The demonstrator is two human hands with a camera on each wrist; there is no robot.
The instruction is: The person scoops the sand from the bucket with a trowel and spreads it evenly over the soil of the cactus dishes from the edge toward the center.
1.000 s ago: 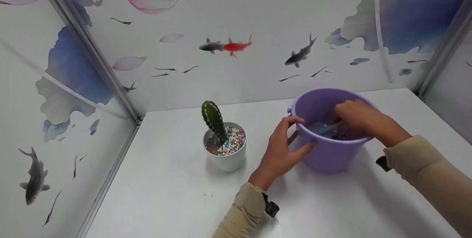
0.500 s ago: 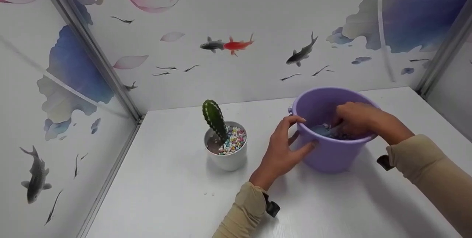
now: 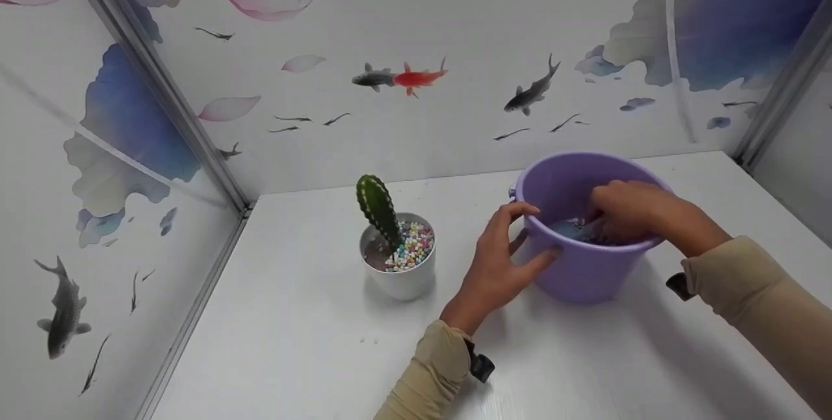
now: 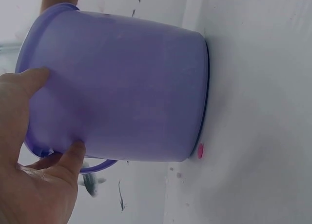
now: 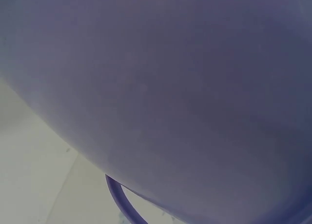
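Observation:
A purple bucket [image 3: 582,277] stands on the white table, its wall large in the left wrist view. My left hand [image 3: 497,261] holds its near left side, thumb against the outer wall and fingers at the rim. Inside the bucket, my right hand [image 3: 627,209] grips the handle of a bluish translucent scoop [image 3: 569,230]. The scoop's lower part and my right fingertips are partly hidden by the rim. Small pebbles show dimly around it. In the right wrist view, the bucket's outer wall [image 5: 156,97] hides my hand.
Left of the bucket stands a white pot [image 3: 403,283] with a green cactus [image 3: 377,209] and colourful pebbles [image 3: 415,248]. Two pale pebbles [image 3: 368,341] lie on the table [image 3: 292,342]. A pink bit [image 4: 200,151] lies by the bucket's base. Printed walls enclose the table.
My right hand has shifted slightly right and lower in the bucket, and the scoop has sunk a little among the pebbles. My left hand keeps its hold; the pot stays put.

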